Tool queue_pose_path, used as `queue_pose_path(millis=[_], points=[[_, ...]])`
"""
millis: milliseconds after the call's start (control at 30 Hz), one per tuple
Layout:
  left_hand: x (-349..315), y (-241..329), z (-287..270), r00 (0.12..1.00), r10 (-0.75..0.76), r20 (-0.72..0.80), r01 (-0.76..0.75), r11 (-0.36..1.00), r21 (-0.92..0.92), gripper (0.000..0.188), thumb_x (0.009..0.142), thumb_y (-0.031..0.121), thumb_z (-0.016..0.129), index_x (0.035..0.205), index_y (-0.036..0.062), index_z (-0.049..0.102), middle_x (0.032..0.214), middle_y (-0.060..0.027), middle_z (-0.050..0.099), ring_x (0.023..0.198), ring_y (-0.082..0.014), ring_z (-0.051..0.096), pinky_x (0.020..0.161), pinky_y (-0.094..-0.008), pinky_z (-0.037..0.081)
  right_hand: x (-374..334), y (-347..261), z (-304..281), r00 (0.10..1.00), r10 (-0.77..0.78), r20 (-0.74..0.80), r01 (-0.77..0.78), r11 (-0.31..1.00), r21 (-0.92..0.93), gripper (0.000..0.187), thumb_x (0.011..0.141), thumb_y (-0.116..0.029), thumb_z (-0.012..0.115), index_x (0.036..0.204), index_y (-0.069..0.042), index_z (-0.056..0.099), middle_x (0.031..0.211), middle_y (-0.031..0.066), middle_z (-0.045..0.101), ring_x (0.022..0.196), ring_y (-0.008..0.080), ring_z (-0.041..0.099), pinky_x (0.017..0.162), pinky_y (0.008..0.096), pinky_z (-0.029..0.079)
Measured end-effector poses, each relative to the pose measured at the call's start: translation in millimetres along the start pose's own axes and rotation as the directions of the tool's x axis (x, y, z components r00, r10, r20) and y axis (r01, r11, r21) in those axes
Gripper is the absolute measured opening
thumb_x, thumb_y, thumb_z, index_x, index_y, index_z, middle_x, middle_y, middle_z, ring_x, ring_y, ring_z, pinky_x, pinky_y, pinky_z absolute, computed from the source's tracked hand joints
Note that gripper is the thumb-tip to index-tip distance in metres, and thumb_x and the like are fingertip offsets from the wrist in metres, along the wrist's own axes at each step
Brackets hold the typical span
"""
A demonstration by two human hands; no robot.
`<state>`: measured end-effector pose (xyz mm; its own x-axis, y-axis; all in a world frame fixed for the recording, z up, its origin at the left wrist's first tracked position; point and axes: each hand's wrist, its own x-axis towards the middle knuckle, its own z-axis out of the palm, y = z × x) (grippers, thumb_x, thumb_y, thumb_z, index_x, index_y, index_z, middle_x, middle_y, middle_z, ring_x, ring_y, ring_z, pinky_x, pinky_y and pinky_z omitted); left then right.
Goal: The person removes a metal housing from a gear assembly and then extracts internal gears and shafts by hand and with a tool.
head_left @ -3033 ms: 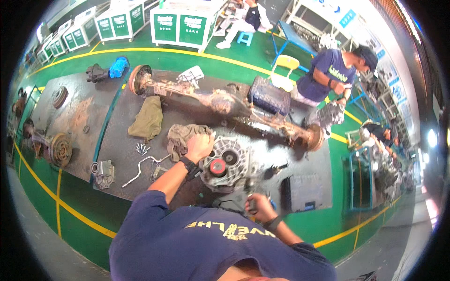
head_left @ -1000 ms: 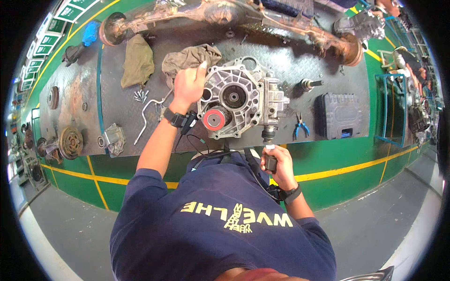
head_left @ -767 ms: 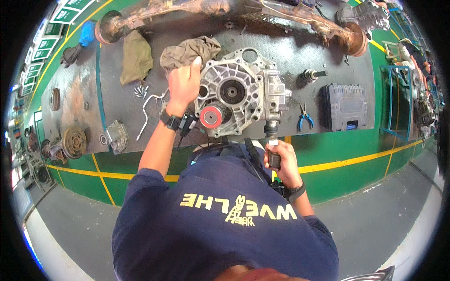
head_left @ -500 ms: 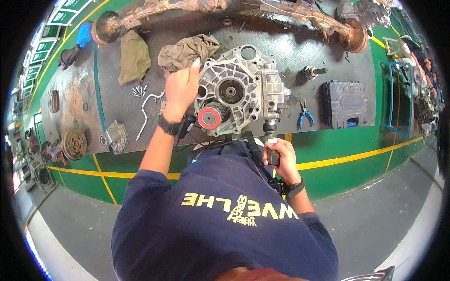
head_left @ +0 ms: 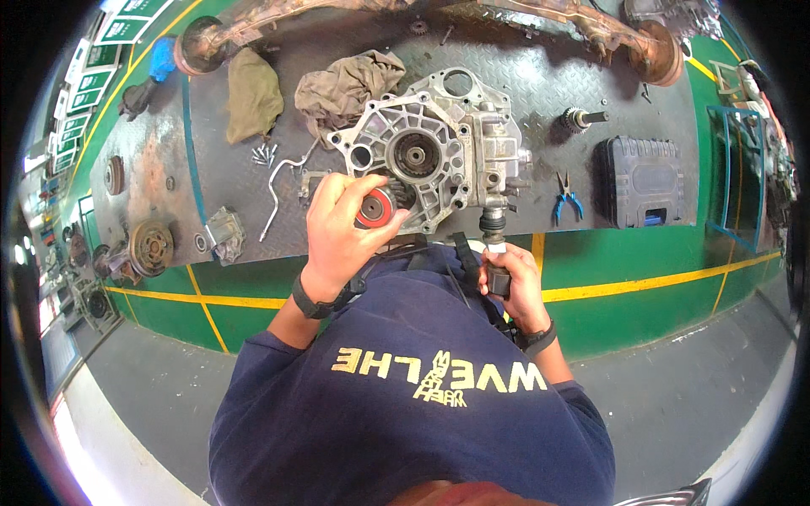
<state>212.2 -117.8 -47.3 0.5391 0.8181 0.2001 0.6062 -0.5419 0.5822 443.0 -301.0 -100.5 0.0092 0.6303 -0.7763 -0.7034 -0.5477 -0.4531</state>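
We look through 1 view, from the left of 2 wide fisheye cameras worn side by side on the head. It faces steeply down over the wearer's chest, so the navy shirt (head_left: 405, 447) fills the lower middle, closest to us. The left hand (head_left: 337, 232) and right hand (head_left: 516, 282) sit near, on either side of centre. Beyond them we see the workbench (head_left: 540, 118) from above, and the rusty axle (head_left: 591, 24), farther off, is cut by the upper edge. Yellow floor lines (head_left: 236, 301) bow across our picture, which has dark, rounded sides.
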Motion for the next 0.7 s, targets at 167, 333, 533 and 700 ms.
queue_pose_path(millis=[167, 333, 533, 700], points=[[27, -18, -26, 0.932, 0.247, 0.267, -0.207, 0.964, -0.168, 0.050, 0.070, 0.014, 0.090, 0.117, 0.0086, 0.073, 0.112, -0.0070, 0.070, 0.102, -0.0276, 0.064, 0.090, -0.0389, 0.051, -9, -11, 0, 0.999, 0.046, 0.009, -0.045, 0.997, -0.059, 0.017, 0.094, -0.018, 0.060, 0.092, -0.001, 0.063, 0.069, 0.0105, 0.066, 0.052, 0.0173, 0.063, 0.047, 0.0272, 0.048], [58, -13, -52, 0.766, 0.387, 0.513, -0.329, 0.922, -0.205, 0.057, 0.073, 0.018, 0.088, 0.128, 0.0149, 0.072, 0.132, -0.0061, 0.069, 0.117, -0.0317, 0.059, 0.103, -0.0459, 0.044, -5, -9, -5, 0.999, 0.044, 0.017, -0.043, 0.998, -0.047, 0.018, 0.093, -0.019, 0.061, 0.093, -0.001, 0.063, 0.069, 0.0105, 0.067, 0.052, 0.0175, 0.063, 0.046, 0.0269, 0.046], [43, -57, -38, 0.986, 0.082, 0.142, -0.046, 0.969, -0.242, 0.064, 0.087, 0.047, 0.076, 0.138, 0.0105, 0.065, 0.142, -0.0143, 0.062, 0.132, -0.0311, 0.057, 0.109, -0.0443, 0.044, -2, -11, -4, 0.999, 0.032, 0.018, -0.031, 0.999, -0.039, 0.018, 0.093, -0.019, 0.061, 0.092, -0.001, 0.064, 0.069, 0.0111, 0.067, 0.051, 0.0180, 0.063, 0.045, 0.0274, 0.047], [58, -111, 12, 0.739, -0.567, 0.364, 0.658, 0.722, -0.212, 0.060, 0.109, 0.053, 0.039, 0.114, 0.0035, 0.072, 0.091, -0.0103, 0.067, 0.071, -0.0178, 0.062, 0.064, -0.0314, 0.050, 1, -11, 0, 0.999, 0.032, 0.016, -0.031, 0.999, -0.041, 0.018, 0.094, -0.019, 0.061, 0.093, -0.001, 0.064, 0.068, 0.0123, 0.066, 0.049, 0.0176, 0.060, 0.045, 0.0284, 0.047]])
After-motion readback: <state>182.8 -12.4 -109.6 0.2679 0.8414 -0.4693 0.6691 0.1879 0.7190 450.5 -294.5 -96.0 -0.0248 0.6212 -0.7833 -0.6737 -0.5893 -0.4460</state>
